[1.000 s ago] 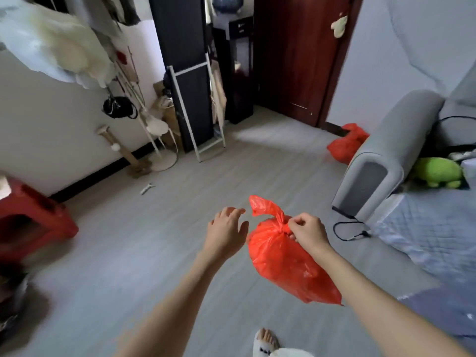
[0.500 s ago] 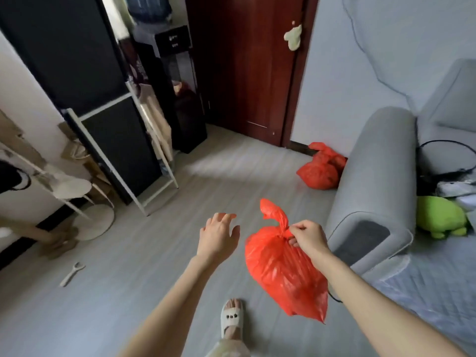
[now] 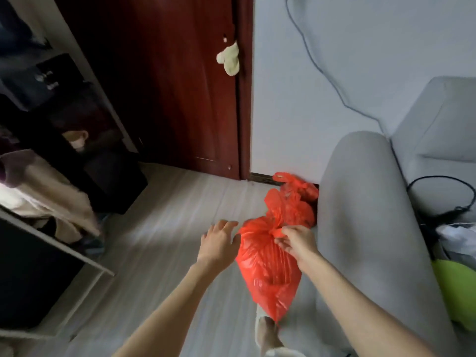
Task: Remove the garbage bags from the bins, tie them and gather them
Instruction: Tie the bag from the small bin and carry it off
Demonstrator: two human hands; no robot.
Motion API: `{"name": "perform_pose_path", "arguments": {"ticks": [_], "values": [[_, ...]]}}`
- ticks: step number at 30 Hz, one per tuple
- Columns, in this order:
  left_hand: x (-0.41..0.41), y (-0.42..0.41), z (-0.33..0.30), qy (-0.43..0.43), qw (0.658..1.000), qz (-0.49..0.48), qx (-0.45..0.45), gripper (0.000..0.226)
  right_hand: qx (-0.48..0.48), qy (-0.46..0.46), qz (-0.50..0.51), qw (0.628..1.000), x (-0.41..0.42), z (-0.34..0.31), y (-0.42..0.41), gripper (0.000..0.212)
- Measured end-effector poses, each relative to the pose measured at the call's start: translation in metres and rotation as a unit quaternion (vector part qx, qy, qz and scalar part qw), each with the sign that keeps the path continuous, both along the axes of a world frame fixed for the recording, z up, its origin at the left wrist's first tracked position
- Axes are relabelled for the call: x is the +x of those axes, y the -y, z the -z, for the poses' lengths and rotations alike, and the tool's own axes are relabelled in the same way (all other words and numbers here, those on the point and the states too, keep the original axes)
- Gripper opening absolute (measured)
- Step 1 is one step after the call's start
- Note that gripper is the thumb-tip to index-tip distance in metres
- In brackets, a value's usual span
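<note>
A tied red garbage bag (image 3: 268,269) hangs in the air in front of me, gripped at its knot by my right hand (image 3: 296,242). My left hand (image 3: 219,243) hovers just left of the bag with fingers spread, holding nothing. Beyond the held bag, two more red garbage bags (image 3: 293,202) lie on the floor against the wall, beside the sofa arm.
A grey sofa (image 3: 368,215) fills the right side, with a black cable (image 3: 443,191) and a green plush toy (image 3: 458,292) on its seat. A dark red door (image 3: 180,86) stands ahead. A white-framed rack (image 3: 64,248) with clothes is at left. My slippered foot (image 3: 266,333) is below the bag.
I have walked toward the door and sofa corner; the red bags on the floor are now close. My right hand still carries the tied bag, my left hand stays apart from it.
</note>
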State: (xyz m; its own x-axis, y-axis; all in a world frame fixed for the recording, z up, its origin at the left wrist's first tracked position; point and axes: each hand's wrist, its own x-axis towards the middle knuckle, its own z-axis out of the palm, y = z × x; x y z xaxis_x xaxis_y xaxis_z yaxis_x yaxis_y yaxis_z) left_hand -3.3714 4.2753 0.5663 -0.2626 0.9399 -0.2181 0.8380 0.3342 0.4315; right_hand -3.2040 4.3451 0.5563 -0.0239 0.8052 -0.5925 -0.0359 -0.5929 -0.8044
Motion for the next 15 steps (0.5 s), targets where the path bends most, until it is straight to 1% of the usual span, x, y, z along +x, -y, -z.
{"name": "perform_pose_path", "arguments": {"ticks": [1,3,6,7,10,13,15], "values": [[-0.004,-0.02,0.002,0.006,1.0,-0.005,-0.007,0.042,-0.014,-0.01,0.009,1.0,-0.005,0.003,-0.019,0.017],[-0.018,-0.084,0.015,0.016,1.0,-0.019,-0.013,0.043,-0.047,-0.024,0.029,0.998,-0.018,0.015,-0.087,0.018],[-0.039,-0.168,0.029,0.028,0.998,-0.032,-0.037,0.042,-0.074,-0.012,0.055,0.996,-0.035,0.028,-0.171,0.021],[-0.051,-0.217,0.042,0.03,0.998,-0.033,-0.045,0.042,-0.084,-0.012,0.057,0.995,-0.046,0.041,-0.22,0.02],[-0.064,-0.259,0.049,0.032,0.997,-0.034,-0.061,0.042,-0.087,0.005,0.053,0.995,-0.058,0.05,-0.263,0.02],[-0.09,-0.343,0.085,0.046,0.997,-0.029,-0.063,0.041,-0.099,-0.002,0.093,0.991,-0.083,0.091,-0.339,0.022],[-0.104,-0.4,0.111,0.056,0.996,-0.013,-0.063,0.041,-0.098,0.01,0.117,0.988,-0.097,0.124,-0.391,0.023]]}}
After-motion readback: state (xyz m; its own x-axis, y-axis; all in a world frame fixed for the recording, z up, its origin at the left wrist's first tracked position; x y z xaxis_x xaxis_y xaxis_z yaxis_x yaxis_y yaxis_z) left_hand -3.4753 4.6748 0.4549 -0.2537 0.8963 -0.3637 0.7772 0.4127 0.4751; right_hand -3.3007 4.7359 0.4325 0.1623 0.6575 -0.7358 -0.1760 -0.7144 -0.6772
